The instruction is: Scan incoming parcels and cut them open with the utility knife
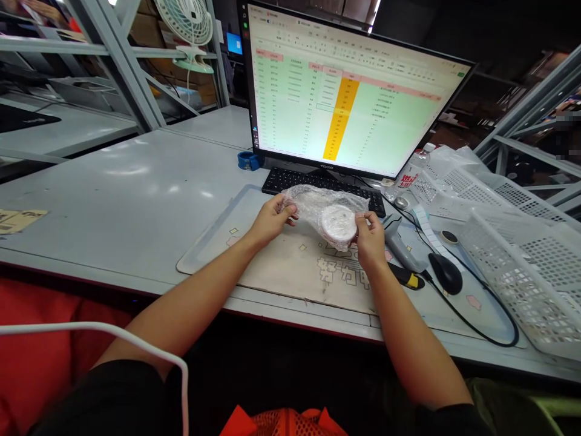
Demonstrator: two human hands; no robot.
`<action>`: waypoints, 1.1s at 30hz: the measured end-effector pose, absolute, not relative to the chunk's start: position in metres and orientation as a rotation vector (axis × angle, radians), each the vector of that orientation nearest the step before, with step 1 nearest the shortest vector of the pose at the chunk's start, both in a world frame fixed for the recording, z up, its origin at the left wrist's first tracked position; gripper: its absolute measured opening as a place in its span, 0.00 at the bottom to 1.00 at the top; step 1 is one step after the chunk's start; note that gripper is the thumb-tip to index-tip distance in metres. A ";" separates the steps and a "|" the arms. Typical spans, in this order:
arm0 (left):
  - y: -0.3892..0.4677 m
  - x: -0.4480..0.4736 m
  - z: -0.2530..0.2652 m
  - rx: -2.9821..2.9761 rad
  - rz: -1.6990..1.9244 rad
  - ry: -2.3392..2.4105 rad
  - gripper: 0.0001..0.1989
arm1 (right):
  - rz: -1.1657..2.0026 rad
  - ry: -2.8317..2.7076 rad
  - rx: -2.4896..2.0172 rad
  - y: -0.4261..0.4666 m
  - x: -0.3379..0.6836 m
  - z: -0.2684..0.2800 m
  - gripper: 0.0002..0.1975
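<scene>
On my feed, one white disc (339, 223) in one clear plastic wrap (308, 201) is held above the mat (281, 260) on the counter (113, 181), just beside the right hand (370, 239), which pinches the wrapped edge. I see the left hand (275, 219) pinching the wrap's other end, fingers curled. I count one keyboard (276, 180), one mouse (445, 274), one monitor (290, 109).
</scene>
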State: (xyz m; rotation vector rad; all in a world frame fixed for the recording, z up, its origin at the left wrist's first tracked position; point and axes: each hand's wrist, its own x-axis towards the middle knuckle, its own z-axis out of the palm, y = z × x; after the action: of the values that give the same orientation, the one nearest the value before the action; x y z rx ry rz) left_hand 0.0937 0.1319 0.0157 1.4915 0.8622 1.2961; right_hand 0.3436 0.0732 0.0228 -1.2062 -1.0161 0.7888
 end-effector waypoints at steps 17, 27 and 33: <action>0.090 0.123 0.010 2.428 1.381 1.003 0.08 | 0.827 -1.700 -1.315 0.056 0.306 0.011 0.14; 0.076 0.133 0.020 1.958 1.151 0.824 0.21 | 0.216 -1.793 -1.666 0.060 0.296 0.011 0.10; 0.061 0.134 0.035 1.814 0.977 0.655 0.27 | 0.273 -1.652 -1.749 0.073 0.315 0.011 0.10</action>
State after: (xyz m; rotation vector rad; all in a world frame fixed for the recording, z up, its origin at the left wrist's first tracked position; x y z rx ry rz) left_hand 0.1335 0.0606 0.0352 1.8143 0.6548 0.9772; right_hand 0.3149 0.0727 0.0113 -1.7489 -1.6519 0.2729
